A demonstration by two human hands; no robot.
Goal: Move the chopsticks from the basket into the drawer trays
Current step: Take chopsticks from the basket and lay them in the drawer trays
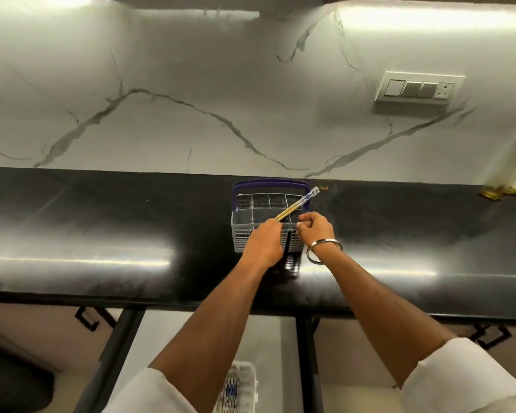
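A grey cutlery basket [245, 217] with a blue handle stands on the black countertop near the wall. My left hand [262, 242] is over its front and grips a pair of wooden chopsticks [298, 204] with blue-and-white patterned tops, which slant up to the right above the basket. My right hand [315, 229] is closed at the basket's right front rim; whether it holds anything is hidden. A white drawer tray [248, 374] shows at the bottom, below the counter, with blue-patterned chopsticks lying in it.
The glossy black countertop [102, 228] runs the full width against a white marble wall. A switch plate [419, 89] sits on the wall at the right. A gold-based object [495, 192] stands at the far right. Dark drawer rails [307, 353] frame the open drawer.
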